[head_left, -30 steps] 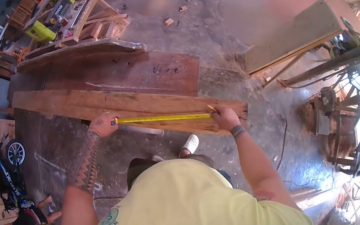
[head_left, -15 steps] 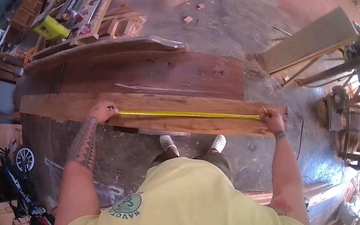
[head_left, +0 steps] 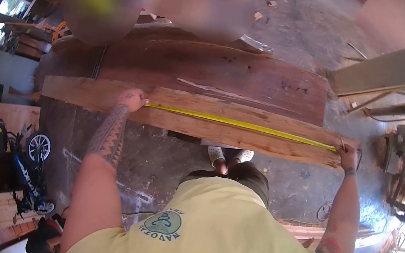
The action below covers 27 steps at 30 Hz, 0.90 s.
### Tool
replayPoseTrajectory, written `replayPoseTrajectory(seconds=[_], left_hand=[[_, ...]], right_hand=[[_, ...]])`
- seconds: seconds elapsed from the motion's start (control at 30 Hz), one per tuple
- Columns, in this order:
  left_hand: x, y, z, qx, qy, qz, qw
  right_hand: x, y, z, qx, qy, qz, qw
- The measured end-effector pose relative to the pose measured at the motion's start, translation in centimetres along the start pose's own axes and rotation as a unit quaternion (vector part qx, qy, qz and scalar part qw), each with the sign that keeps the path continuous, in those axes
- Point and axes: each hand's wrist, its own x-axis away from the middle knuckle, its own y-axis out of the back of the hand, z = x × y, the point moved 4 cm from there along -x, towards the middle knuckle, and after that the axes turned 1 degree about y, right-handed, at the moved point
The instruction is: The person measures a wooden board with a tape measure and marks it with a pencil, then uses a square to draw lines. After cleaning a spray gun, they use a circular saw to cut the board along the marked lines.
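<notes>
A yellow tape measure blade (head_left: 240, 125) runs stretched along a long wooden plank (head_left: 253, 142). My left hand (head_left: 132, 99) is closed at the blade's left end, over the plank's left part; the fingers hide what lies inside the grip. Near the plank's right end, my right hand (head_left: 348, 156) pinches the other end of the blade. A thin pencil-like stick (head_left: 342, 143) pokes up from the right fingers. Behind the plank lies a wide reddish-brown slab (head_left: 212, 69) with a dark metal bar (head_left: 99, 62) across its left part.
A pale panel (head_left: 386, 71) leans at the upper right, beside wooden stands and machinery (head_left: 403, 160). At the left lies a small bike (head_left: 29, 167). Small wood scraps (head_left: 258, 16) dot the concrete floor. My white clogs (head_left: 216, 154) stand close to the plank's near edge.
The view has shifted, with the plank now tilting down to the right. My hands are somewhat farther apart, with a longer span of blade between them. My feet are closer together.
</notes>
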Motion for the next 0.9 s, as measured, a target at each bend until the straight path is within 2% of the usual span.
replayPoseTrajectory(seconds=[0.07, 0.2, 0.3, 0.37, 0.4, 0.43, 0.47, 0.5, 0.57, 0.6, 0.63, 0.67, 0.7, 0.9], left_hand=[[0.2, 0.9, -1.0, -0.031, 0.012, 0.024, 0.999], [-0.7, 0.1, -1.2, -0.095, 0.028, 0.01, 0.995], [-1.2, -1.2, -0.9, -0.103, 0.014, -0.025, 0.994], [-2.7, -3.2, 0.7, -0.1, -0.018, -0.049, 0.994], [-2.2, -2.7, 0.2, -0.108, -0.007, -0.028, 0.994], [-4.2, -5.6, 2.6, -0.089, -0.04, -0.062, 0.993], [-3.1, -4.8, 2.0, -0.088, -0.048, -0.083, 0.992], [-5.5, -7.5, 4.4, -0.136, -0.125, -0.123, 0.975], [-5.7, -7.2, 5.2, -0.071, -0.15, -0.143, 0.976], [-6.2, -7.6, 5.8, -0.043, -0.185, -0.176, 0.966], [-4.6, -5.4, 3.9, -0.057, -0.082, -0.116, 0.988], [-4.2, -4.4, 3.0, -0.052, -0.057, -0.087, 0.993], [-3.8, -3.7, 2.6, -0.05, -0.029, -0.058, 0.997], [-1.1, -0.3, -0.9, -0.092, 0.005, -0.076, 0.993]], right_hand=[[0.0, 0.4, 0.9, 0.032, 0.008, 0.002, 0.999], [0.2, 0.5, 2.4, 0.11, -0.008, 0.01, 0.994], [0.7, 0.3, 4.0, 0.153, 0.025, -0.045, 0.987], [-1.4, -2.3, 1.8, 0.185, 0.114, -0.018, 0.976], [-0.4, -3.9, 2.6, 0.218, 0.244, -0.089, 0.941], [0.5, -4.8, 4.9, 0.21, 0.139, -0.03, 0.967], [2.5, -4.8, 10.9, 0.149, 0.091, 0.012, 0.985], [4.5, -4.8, 17.2, 0.091, 0.038, 0.048, 0.994], [5.1, -10.3, 22.2, 0.052, 0.105, 0.128, 0.985], [5.6, -12.2, 24.9, -0.022, 0.2, 0.099, 0.975], [6.1, -12.5, 28.1, -0.013, 0.234, 0.141, 0.962], [5.6, -14.9, 29.6, -0.002, 0.278, 0.142, 0.95], [5.7, -15.9, 30.6, -0.008, 0.27, 0.146, 0.952], [6.3, -15.5, 31.3, -0.023, 0.253, 0.177, 0.951]])
